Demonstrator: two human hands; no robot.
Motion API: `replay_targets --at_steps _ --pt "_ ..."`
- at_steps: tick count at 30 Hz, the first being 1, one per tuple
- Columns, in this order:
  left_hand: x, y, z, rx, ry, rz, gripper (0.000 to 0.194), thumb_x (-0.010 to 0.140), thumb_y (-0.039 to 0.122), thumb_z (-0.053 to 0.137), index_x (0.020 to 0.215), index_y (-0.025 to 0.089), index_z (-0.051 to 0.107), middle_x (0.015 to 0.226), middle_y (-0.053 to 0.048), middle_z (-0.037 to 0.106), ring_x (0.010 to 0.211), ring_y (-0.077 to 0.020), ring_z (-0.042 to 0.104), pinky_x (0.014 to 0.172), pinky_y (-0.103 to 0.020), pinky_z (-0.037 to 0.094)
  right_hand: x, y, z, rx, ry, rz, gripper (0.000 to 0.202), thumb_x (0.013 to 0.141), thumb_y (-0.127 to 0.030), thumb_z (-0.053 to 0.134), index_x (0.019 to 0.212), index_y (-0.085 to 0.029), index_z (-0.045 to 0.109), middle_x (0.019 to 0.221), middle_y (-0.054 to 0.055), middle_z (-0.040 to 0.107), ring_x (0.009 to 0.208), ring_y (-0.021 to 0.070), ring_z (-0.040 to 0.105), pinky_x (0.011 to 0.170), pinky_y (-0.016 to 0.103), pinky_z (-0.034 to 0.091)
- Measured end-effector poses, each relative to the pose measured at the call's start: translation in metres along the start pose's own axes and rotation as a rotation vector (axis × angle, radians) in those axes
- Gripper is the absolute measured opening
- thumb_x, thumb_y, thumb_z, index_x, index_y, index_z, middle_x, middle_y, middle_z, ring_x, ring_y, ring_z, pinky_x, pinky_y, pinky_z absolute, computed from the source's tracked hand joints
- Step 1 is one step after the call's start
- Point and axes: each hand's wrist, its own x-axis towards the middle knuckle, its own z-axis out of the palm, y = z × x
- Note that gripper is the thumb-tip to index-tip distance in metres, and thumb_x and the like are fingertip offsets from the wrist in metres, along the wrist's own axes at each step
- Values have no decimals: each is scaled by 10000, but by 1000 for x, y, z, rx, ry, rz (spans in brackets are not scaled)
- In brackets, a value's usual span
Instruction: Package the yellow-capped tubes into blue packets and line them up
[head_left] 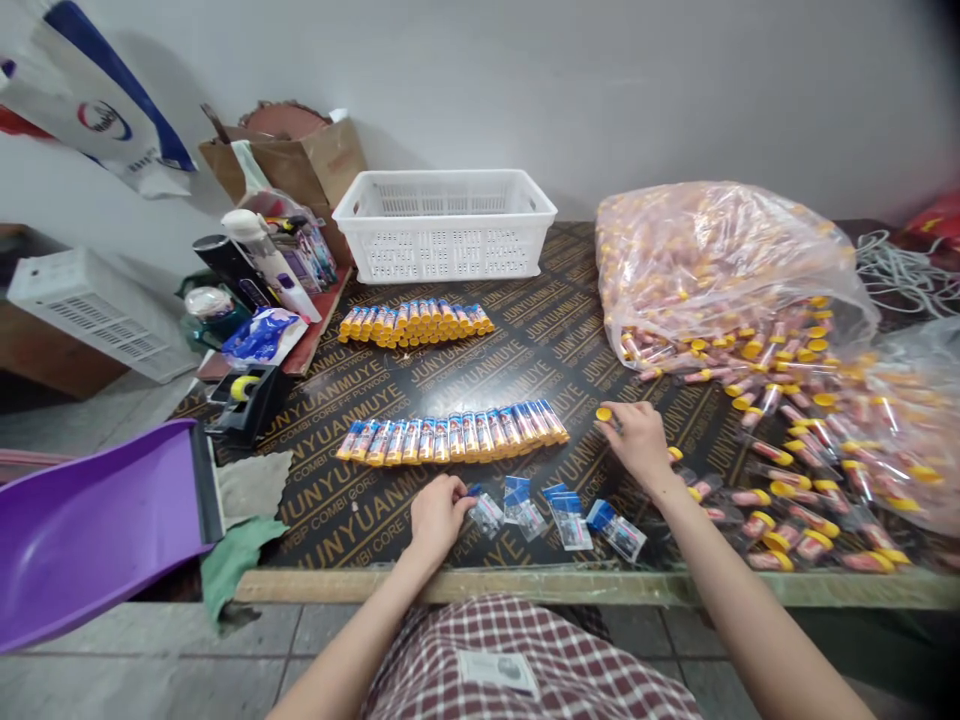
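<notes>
My left hand pinches the blue end of a small clear packet near the table's front edge. More flat blue-topped packets lie to its right. Between the fingertips of my right hand is a small tube, its round yellow cap facing me; the rest of it is hidden. Beyond my hands, a row of blue-labelled tubes lies side by side, yellow ends toward me. Farther back is a stacked pile of similar tubes.
Loose yellow-capped pink tubes spread over the right side, spilling from a large clear plastic bag. A white plastic basket stands at the back. At left are a tape dispenser, bottles and a purple dustpan.
</notes>
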Motion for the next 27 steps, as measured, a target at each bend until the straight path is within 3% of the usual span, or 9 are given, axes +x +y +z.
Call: replay_targets --at_steps 2,5,9,14,17,19,21,23,27 --pt "1 0 -3 -92 -4 -7 84 697 217 660 652 183 599 665 3 585 639 -143 539 597 -241 335 -10 -17 -13 82 100 85 240 823 -340 559 979 -165 610 917 117 644 831 252 546 773 417 438" --pt "0 2 -6 -319 -25 -30 100 652 167 650 644 179 551 595 33 541 567 -122 508 572 -226 360 -27 -52 -30 445 184 259 362 788 -384 618 1091 -198 546 840 40 597 664 173 560 625 316 478" --pt "-3 5 -2 -514 -42 -73 155 642 170 652 768 185 563 618 33 574 577 -133 538 576 -229 398 -51 -94 -40 700 82 265 364 828 -363 586 1169 -242 552 932 36 602 777 172 600 670 302 497" --pt "-11 4 -1 -262 -27 31 49 755 177 560 778 210 588 729 -14 632 703 -173 588 687 -278 407 -71 -117 -33 775 -26 282 244 829 -363 602 1019 -219 652 987 67 651 831 204 620 691 325 514" --pt "-16 5 -2 -69 56 134 120 727 97 533 736 211 569 806 -32 615 802 -195 567 728 -296 399 -78 -122 -26 859 -54 316 241 810 -358 626 991 -202 658 927 65 667 774 190 629 677 313 531" --pt "-18 8 -4 -70 98 157 146 688 59 531 696 204 549 836 -35 605 843 -198 554 748 -300 402 -80 -125 -24 910 -47 308 218 798 -339 640 963 -199 665 927 64 654 769 180 626 670 301 539" --pt "-19 13 -6 -223 91 101 112 695 89 552 676 198 537 766 -19 604 773 -179 565 720 -290 420 -82 -128 -25 943 -31 297 191 797 -315 641 948 -202 667 957 67 635 799 178 625 687 300 546" --pt "-18 19 -9 -530 39 -26 49 723 190 604 724 191 555 675 2 609 677 -159 584 670 -276 448 -84 -133 -28 951 -11 303 175 801 -296 637 949 -208 665 972 66 625 822 179 626 708 306 551" --pt "-10 32 -17 -1173 -50 -332 322 609 356 764 800 143 616 665 -15 665 631 -149 636 622 -255 503 -92 -143 -34 936 23 284 161 816 -260 621 969 -231 658 1010 63 619 877 188 621 724 312 560"
